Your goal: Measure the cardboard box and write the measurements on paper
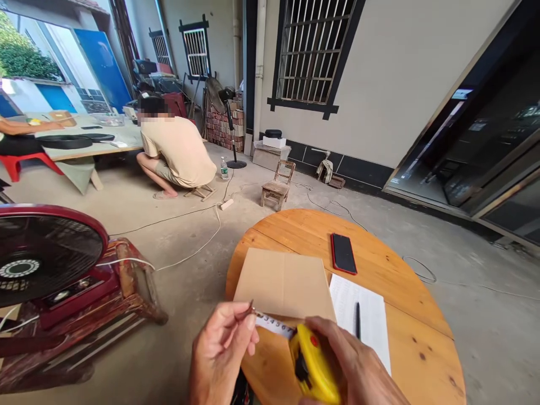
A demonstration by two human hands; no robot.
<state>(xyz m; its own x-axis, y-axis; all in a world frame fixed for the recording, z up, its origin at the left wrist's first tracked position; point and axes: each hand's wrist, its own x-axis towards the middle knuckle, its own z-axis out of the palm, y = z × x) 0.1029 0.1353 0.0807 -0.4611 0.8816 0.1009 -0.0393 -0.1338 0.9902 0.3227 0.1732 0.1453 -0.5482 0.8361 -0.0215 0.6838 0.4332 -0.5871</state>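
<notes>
A yellow tape measure (314,363) sits in my right hand (358,360), its fingers wrapped round the case. A short length of white blade (274,325) with black numerals runs out of it to the left. My left hand (225,349) pinches the metal end of that blade between thumb and forefinger. Just beyond both hands, a flat brown cardboard piece (284,281) lies on the round wooden table (422,337). To its right is a white sheet of paper (373,315) with a black pen (358,320) on it.
A phone (343,253) with a red edge lies farther back on the table. At the left, a dark red fan (54,270) stands on a wooden chair. A person (177,149) squats by another table, near a small wooden chair (278,185). Cables (185,261) cross the floor.
</notes>
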